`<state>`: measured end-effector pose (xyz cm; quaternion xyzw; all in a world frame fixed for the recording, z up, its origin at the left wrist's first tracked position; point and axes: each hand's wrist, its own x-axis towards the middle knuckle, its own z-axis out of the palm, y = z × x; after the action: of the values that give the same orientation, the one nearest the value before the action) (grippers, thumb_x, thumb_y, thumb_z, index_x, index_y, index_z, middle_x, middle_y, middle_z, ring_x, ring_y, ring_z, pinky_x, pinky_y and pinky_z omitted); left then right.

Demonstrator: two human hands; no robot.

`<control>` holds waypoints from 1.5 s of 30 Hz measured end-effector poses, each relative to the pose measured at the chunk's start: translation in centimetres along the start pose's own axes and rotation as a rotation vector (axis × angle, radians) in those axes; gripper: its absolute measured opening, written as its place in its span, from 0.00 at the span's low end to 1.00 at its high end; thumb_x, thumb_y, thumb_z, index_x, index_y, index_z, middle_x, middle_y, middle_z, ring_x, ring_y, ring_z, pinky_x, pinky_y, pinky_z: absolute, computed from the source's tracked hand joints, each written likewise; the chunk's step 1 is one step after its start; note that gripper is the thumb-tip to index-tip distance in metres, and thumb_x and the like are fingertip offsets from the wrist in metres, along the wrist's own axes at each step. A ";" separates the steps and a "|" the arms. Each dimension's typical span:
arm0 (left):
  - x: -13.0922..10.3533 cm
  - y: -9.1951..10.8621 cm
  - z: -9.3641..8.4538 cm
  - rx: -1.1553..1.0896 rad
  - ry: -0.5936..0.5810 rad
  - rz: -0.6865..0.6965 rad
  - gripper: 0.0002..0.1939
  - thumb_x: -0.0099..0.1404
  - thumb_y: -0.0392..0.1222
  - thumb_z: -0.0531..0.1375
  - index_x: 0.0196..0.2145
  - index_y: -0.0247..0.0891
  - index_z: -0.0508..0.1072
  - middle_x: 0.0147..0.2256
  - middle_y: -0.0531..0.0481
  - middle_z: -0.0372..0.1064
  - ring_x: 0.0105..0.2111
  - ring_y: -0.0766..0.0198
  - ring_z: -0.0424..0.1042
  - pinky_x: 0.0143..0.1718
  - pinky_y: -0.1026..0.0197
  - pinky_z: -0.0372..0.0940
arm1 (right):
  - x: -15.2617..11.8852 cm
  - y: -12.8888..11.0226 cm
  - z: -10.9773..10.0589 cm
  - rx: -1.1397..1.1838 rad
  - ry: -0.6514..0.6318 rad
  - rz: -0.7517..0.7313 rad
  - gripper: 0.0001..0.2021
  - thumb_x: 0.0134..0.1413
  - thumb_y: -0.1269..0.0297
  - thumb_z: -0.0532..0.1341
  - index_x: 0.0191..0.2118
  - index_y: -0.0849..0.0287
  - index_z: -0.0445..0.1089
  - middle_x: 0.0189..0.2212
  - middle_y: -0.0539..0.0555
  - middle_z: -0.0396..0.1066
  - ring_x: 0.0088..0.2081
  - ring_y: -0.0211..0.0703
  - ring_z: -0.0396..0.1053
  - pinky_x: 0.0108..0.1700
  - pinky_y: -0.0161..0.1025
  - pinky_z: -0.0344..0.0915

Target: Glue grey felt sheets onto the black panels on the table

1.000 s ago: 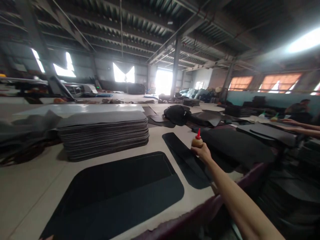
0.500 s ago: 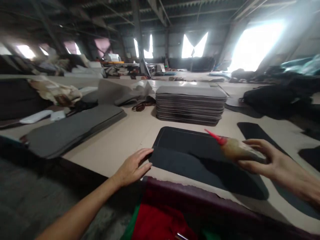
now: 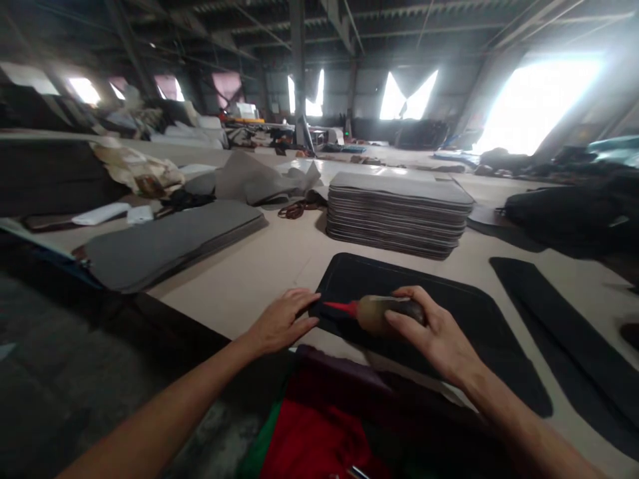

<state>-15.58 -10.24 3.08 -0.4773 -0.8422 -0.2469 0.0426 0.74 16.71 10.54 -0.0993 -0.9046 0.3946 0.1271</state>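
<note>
The fingers [image 3: 399,318] of the right hand [image 3: 433,332] are wrapped around a squeeze bottle [image 3: 384,311], held nearly flat with its red nozzle [image 3: 340,307] pointing left, low over the near left corner of a dark mat [image 3: 464,319]. The left hand [image 3: 279,322] lies with its fingers [image 3: 304,299] spread and open, tips pressing on that same corner of the mat, just beside the nozzle tip. The mat lies flat on the pale surface [image 3: 269,266], close to its near edge.

Behind the mat stands a stack of grey mats [image 3: 399,213], apart from it. To the right lies a long dark strip [image 3: 564,332], near the mat but not touching. To the left a grey pad [image 3: 170,239] lies on the surface, with crumpled grey cloth [image 3: 259,179] beyond it. Below the near edge, red fabric [image 3: 319,439] shows between the arms.
</note>
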 end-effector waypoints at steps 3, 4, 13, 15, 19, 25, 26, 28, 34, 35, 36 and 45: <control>0.0 0.1 0.1 -0.010 0.021 0.005 0.26 0.69 0.51 0.59 0.61 0.41 0.66 0.58 0.42 0.66 0.59 0.52 0.63 0.62 0.47 0.60 | 0.6 -0.7 1.2 -0.055 0.004 -0.109 0.15 0.55 0.51 0.60 0.44 0.54 0.69 0.39 0.51 0.72 0.40 0.46 0.69 0.43 0.43 0.64; 0.0 0.2 0.1 -0.013 0.026 -0.003 0.26 0.69 0.51 0.59 0.60 0.40 0.66 0.58 0.42 0.66 0.59 0.52 0.63 0.61 0.47 0.60 | 0.8 -1.0 1.5 -0.063 0.004 -0.148 0.14 0.56 0.53 0.60 0.44 0.54 0.69 0.40 0.51 0.71 0.41 0.46 0.69 0.44 0.43 0.64; 0.0 0.4 0.0 -0.033 0.048 -0.017 0.25 0.68 0.50 0.60 0.59 0.40 0.67 0.57 0.41 0.67 0.57 0.51 0.65 0.60 0.46 0.62 | 2.0 -1.6 2.8 -0.176 -0.033 -0.274 0.10 0.58 0.59 0.59 0.44 0.54 0.68 0.41 0.51 0.69 0.40 0.44 0.69 0.43 0.41 0.63; 0.0 0.3 0.1 -0.020 0.051 -0.009 0.25 0.68 0.51 0.60 0.60 0.41 0.67 0.56 0.42 0.67 0.57 0.51 0.65 0.59 0.46 0.62 | 2.1 -1.6 2.8 -0.204 -0.035 -0.278 0.10 0.58 0.59 0.59 0.44 0.54 0.68 0.41 0.51 0.69 0.40 0.44 0.69 0.43 0.41 0.64; 0.0 0.2 0.3 -0.009 0.040 0.012 0.21 0.68 0.49 0.61 0.56 0.43 0.70 0.55 0.45 0.69 0.57 0.53 0.65 0.60 0.47 0.61 | 2.5 -2.2 2.6 -0.295 -0.054 -0.309 0.10 0.59 0.60 0.59 0.45 0.55 0.67 0.42 0.51 0.69 0.40 0.44 0.69 0.42 0.41 0.62; 0.3 0.4 0.1 -0.041 0.044 0.011 0.17 0.66 0.46 0.62 0.51 0.42 0.73 0.54 0.46 0.70 0.57 0.53 0.65 0.60 0.47 0.61 | 3.1 -4.0 1.9 -0.456 -0.102 -0.435 0.07 0.62 0.60 0.57 0.43 0.55 0.66 0.41 0.51 0.68 0.37 0.43 0.68 0.34 0.38 0.56; 0.3 0.4 0.1 -0.042 0.041 0.007 0.17 0.65 0.45 0.63 0.51 0.42 0.73 0.54 0.47 0.70 0.57 0.53 0.65 0.60 0.47 0.61 | 3.2 -4.3 1.9 -0.484 -0.108 -0.451 0.07 0.62 0.60 0.57 0.43 0.55 0.66 0.40 0.51 0.68 0.36 0.43 0.68 0.33 0.38 0.54; 0.4 0.4 0.1 -0.040 0.040 0.004 0.17 0.65 0.45 0.63 0.51 0.43 0.73 0.55 0.47 0.70 0.57 0.53 0.65 0.59 0.47 0.61 | 3.6 -4.8 1.8 -0.532 -0.112 -0.473 0.07 0.62 0.60 0.56 0.43 0.55 0.66 0.39 0.51 0.68 0.34 0.42 0.68 0.31 0.38 0.51; 0.4 0.5 0.2 -0.057 0.029 0.003 0.17 0.65 0.42 0.63 0.52 0.44 0.73 0.54 0.49 0.70 0.57 0.54 0.65 0.60 0.49 0.61 | 4.6 -6.0 1.7 -0.607 -0.098 -0.532 0.06 0.60 0.62 0.56 0.42 0.56 0.65 0.38 0.51 0.68 0.31 0.41 0.66 0.29 0.39 0.46; 0.4 0.5 0.1 -0.058 0.030 0.001 0.17 0.65 0.42 0.63 0.52 0.44 0.73 0.54 0.49 0.70 0.57 0.55 0.65 0.60 0.49 0.60 | 4.7 -6.1 1.7 -0.614 -0.102 -0.539 0.06 0.60 0.62 0.56 0.41 0.56 0.65 0.38 0.51 0.68 0.31 0.41 0.66 0.29 0.39 0.45; 0.4 0.5 0.1 -0.057 0.029 0.000 0.17 0.65 0.42 0.63 0.52 0.44 0.73 0.54 0.49 0.70 0.57 0.55 0.65 0.60 0.49 0.60 | 4.8 -6.2 1.6 -0.619 -0.107 -0.544 0.06 0.60 0.61 0.56 0.41 0.56 0.65 0.38 0.51 0.68 0.31 0.41 0.66 0.29 0.39 0.45; 0.5 0.7 0.0 -0.071 0.033 -0.002 0.16 0.64 0.41 0.63 0.50 0.44 0.74 0.54 0.49 0.70 0.56 0.54 0.65 0.60 0.49 0.60 | 5.0 -6.9 1.4 -0.631 -0.126 -0.575 0.07 0.59 0.61 0.56 0.41 0.56 0.64 0.39 0.50 0.68 0.31 0.41 0.66 0.29 0.39 0.44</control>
<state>-15.27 -9.51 3.50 -0.4734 -0.8328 -0.2844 0.0393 -4.98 12.51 15.44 0.1470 -0.9778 0.0525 0.1400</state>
